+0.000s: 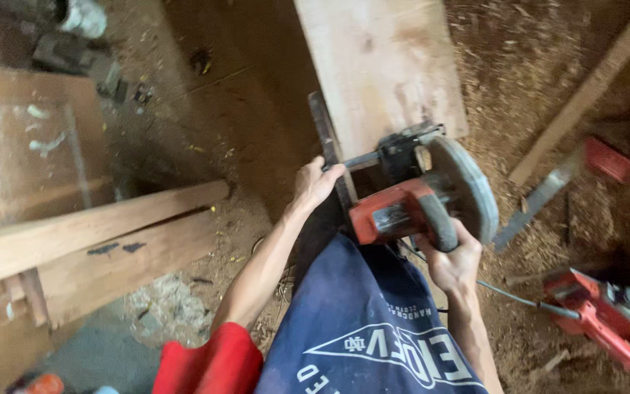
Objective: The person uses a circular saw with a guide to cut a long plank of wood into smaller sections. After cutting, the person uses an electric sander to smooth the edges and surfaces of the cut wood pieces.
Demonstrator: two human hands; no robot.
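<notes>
- Red round saw (417,208) sits at the near end of a wide pale board (380,69), blade guard on the R side, tilted up a bit
- R hand (452,257) is under the saw's back end, fingers wrapped tight on the dark handle
- L hand (317,182) is just L of the saw, fingers curled round a dark metal bar (327,142) that runs along the board's L edge
- A thin rod sticks out from the saw's front to that bar, right by the L fingers
- Grey cord (508,293) runs from under the saw off to the R
- Person's lap is below the saw: blue cloth w/ white print (362,328), red cloth (213,361) next to it on the L
- 2 long planks (96,230) lie well off to the L, side by side, slanting
- Another red power tool (607,314) lies on the floor to the R, near the cord
- A thin wood strip (585,91) slants across the top R
- A flat grey metal piece (537,197) lies btw the saw and that strip
- Sawdust floor (519,95) all round, brown and messy
</notes>
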